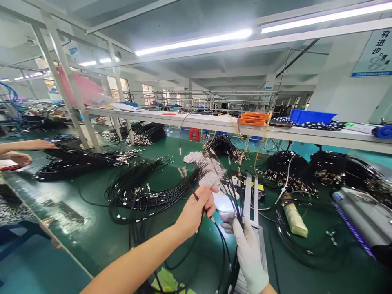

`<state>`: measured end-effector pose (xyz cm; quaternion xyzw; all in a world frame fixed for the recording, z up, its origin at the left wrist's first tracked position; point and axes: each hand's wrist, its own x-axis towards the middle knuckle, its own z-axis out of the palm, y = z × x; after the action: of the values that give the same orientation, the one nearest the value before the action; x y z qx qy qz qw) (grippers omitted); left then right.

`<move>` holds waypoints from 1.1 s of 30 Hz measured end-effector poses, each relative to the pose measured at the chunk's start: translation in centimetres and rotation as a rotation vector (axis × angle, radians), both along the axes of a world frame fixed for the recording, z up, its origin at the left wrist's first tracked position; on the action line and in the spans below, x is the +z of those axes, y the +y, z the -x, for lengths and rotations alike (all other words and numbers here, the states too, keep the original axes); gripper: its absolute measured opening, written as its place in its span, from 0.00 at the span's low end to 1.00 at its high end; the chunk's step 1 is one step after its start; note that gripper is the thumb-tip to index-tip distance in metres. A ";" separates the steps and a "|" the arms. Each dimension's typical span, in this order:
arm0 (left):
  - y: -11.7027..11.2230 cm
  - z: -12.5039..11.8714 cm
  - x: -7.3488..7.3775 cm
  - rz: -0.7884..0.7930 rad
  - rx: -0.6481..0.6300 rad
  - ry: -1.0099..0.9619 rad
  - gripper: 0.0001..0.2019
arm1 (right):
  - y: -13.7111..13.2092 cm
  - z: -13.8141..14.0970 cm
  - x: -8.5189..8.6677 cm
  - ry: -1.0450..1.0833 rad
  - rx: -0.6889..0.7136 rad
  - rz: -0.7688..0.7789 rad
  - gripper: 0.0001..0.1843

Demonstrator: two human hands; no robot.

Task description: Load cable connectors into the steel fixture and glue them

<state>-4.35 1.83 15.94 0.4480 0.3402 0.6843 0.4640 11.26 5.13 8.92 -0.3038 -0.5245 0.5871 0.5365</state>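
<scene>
My bare left hand (200, 204) is closed in a pinch on a thin black cable, whose end pokes out above the fingers. Beside it, my right hand (246, 247) wears a white glove and is wrapped round several black cables (231, 192) that stand up past the fingers with metal tips. More cable hangs in loops below both hands. A curved bundle of black cables (134, 200) lies on the green table (101, 245) to the left. Behind my hands is a crumpled white cloth (211, 171), partly covered by cable ends.
Another person's hands (23, 157) rest by a cable bundle (82, 163) at far left. Larger bundles (288, 167) lie at the back right. A metal rail (251, 196), a taped roll (294, 216) and a grey device (361, 216) sit rightward. A white shelf (183, 119) crosses behind.
</scene>
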 end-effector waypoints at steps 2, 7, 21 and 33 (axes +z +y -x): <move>0.3 -0.2 0.5 -0.033 0.027 -0.068 0.23 | -0.2 0.0 -0.6 0.001 0.000 -0.007 0.25; 1.5 -0.2 2.6 -0.069 0.122 -0.159 0.21 | -0.6 -0.3 -1.4 -0.025 0.079 -0.006 0.27; 2.5 0.3 2.1 -0.020 0.083 -0.254 0.18 | -0.9 -0.9 -0.9 -0.108 0.196 0.061 0.31; 2.3 -0.6 2.1 0.111 0.012 -0.281 0.18 | -0.8 -0.8 -2.2 -0.181 0.274 0.006 0.30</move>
<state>-3.73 4.14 18.02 0.3195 0.3117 0.7232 0.5270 12.07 4.33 6.70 -0.2828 -0.6056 0.6264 0.4012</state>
